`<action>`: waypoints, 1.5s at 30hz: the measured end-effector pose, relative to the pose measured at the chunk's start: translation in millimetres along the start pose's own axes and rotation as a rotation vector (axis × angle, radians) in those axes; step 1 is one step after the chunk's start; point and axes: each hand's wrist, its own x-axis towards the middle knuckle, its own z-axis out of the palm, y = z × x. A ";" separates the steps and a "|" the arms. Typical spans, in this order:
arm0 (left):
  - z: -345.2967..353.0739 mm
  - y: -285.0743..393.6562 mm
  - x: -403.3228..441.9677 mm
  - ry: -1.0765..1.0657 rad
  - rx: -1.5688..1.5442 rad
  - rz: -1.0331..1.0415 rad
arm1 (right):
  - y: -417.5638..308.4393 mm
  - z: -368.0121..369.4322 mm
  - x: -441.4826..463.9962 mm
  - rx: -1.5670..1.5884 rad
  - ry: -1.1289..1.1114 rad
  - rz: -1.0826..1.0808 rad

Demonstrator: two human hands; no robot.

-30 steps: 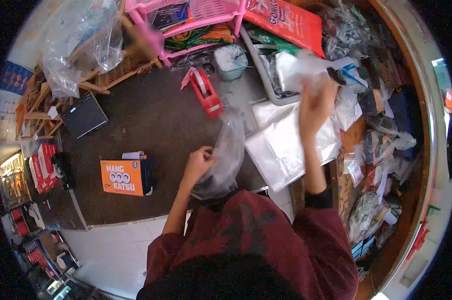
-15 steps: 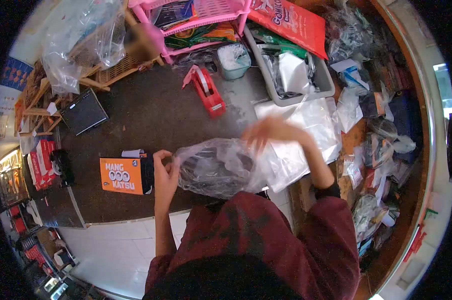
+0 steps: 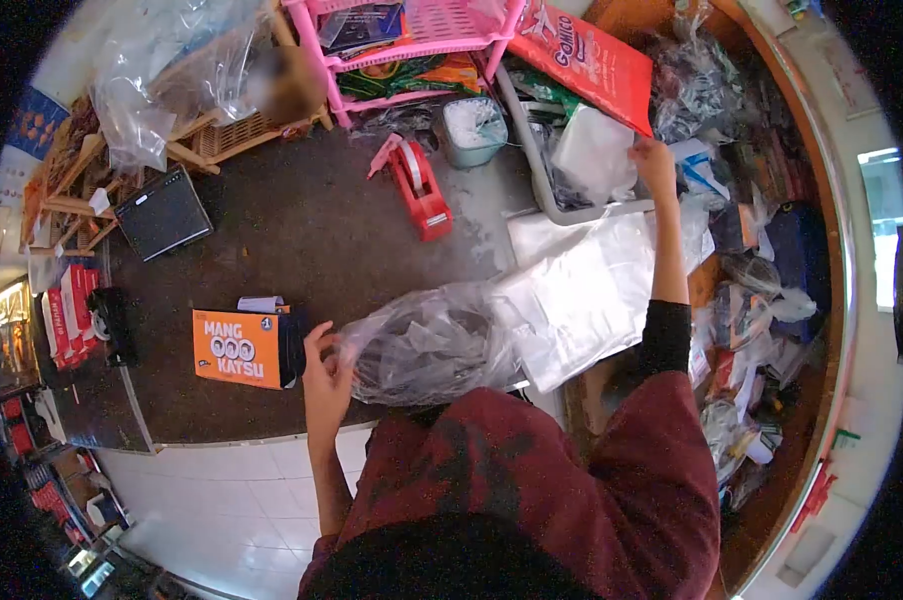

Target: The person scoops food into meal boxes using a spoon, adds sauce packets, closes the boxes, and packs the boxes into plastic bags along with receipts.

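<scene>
My left hand (image 3: pixel 327 380) pinches the left edge of a crumpled clear plastic bag (image 3: pixel 422 345), which lies puffed up at the front of the dark table, close to my lap. My right hand (image 3: pixel 656 165) is reached out over the grey bin (image 3: pixel 612 210), fingers closed at the corner of a whitish translucent plastic bag (image 3: pixel 594 152). That bag stands partly raised above the bin's contents. Between the two hands lies a stack of flat, shiny clear plastic sheets or bags (image 3: pixel 587 300), overlapped by the crumpled bag's right end.
Left of my left hand is an orange box (image 3: pixel 237 348). A red tape dispenser (image 3: pixel 421 190) and a tub (image 3: pixel 475 132) stand farther back, below a pink rack (image 3: pixel 427 45). A red package (image 3: pixel 584 65) leans over the bin. Heaped plastic-wrapped goods (image 3: pixel 757 290) line the right side.
My right hand has moved from above the crumpled bag up and right to the bin, where the whitish bag is now lifted and spread. My left hand stays at the crumpled bag.
</scene>
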 end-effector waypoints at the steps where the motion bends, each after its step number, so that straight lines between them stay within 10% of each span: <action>1: -1.1 1.4 0.4 -0.011 0.053 0.052 | -8.1 -9.7 2.3 -0.039 -0.007 0.026; 10: -17.4 -23.7 -2.9 -0.244 -0.130 -0.015 | -36.6 -81.7 18.9 0.022 0.100 -0.079; 12: -13.9 -22.9 -7.7 -0.236 -0.311 -0.104 | -43.6 -102.1 13.0 0.772 -0.046 0.169; 15: -3.2 -15.5 -15.5 -0.133 -0.503 -0.177 | -26.7 -95.4 8.8 0.898 -0.029 -0.072; 22: 4.3 -24.7 -30.3 -0.053 -0.587 -0.139 | -20.0 -109.0 6.8 0.508 -0.279 0.249; 26: 6.4 -31.0 -31.9 -0.012 -0.733 -0.195 | -56.5 -161.5 -18.1 1.559 -0.113 0.261; 28: 7.2 -34.0 -33.9 -0.013 -0.798 -0.192 | -51.8 -166.2 -7.5 1.261 -0.166 0.188; 30: 8.6 -33.2 -34.8 -0.013 -0.859 -0.190 | -120.2 -178.2 -38.7 -0.186 0.474 -0.315; 35: 21.0 0.4 -43.1 0.211 -0.625 -0.047 | -226.7 -168.3 -95.7 0.179 0.448 -0.223; 39: 19.9 -6.0 -41.1 0.143 -0.558 0.034 | -285.7 -113.3 -168.2 0.190 0.632 -0.625; 42: 21.0 -8.2 -39.7 0.163 -0.615 -0.036 | -296.0 15.9 -259.6 0.527 -0.625 -0.750; 45: 20.2 -13.0 -39.6 0.180 -0.518 0.019 | -292.0 65.5 -292.3 0.493 -0.662 -0.968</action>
